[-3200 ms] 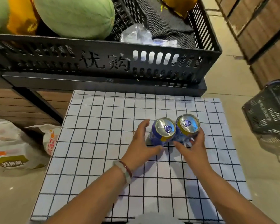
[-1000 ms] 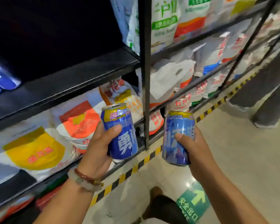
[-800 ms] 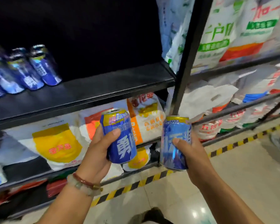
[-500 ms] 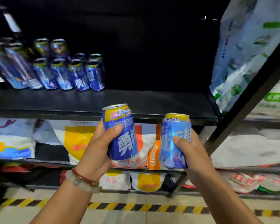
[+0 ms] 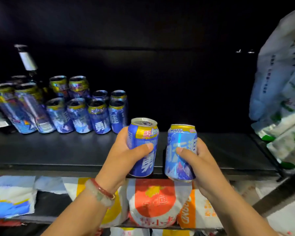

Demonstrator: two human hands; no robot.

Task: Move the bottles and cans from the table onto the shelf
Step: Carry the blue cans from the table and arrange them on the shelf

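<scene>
My left hand [image 5: 126, 154] grips a blue can with a yellow band [image 5: 144, 135], held upright just over the front edge of the black shelf [image 5: 58, 150]. Beside it on the right, my right hand [image 5: 199, 160] grips a second blue can [image 5: 181, 142], also upright and at the same height. The two cans are a small gap apart. Several matching blue cans [image 5: 99, 116] stand in rows at the left back of the shelf, with a dark bottle [image 5: 26, 60] behind them.
The shelf's right half [image 5: 220, 147] is bare black board. White printed bags [image 5: 283, 82] hang over at the far right. Below, a lower shelf holds sacks with orange and yellow prints [image 5: 153, 201]. A black upright post [image 5: 279, 193] stands at the lower right.
Both hands with their cans have risen from below the shelf board to its front edge. The view has come closer to the shelf and turned square to it.
</scene>
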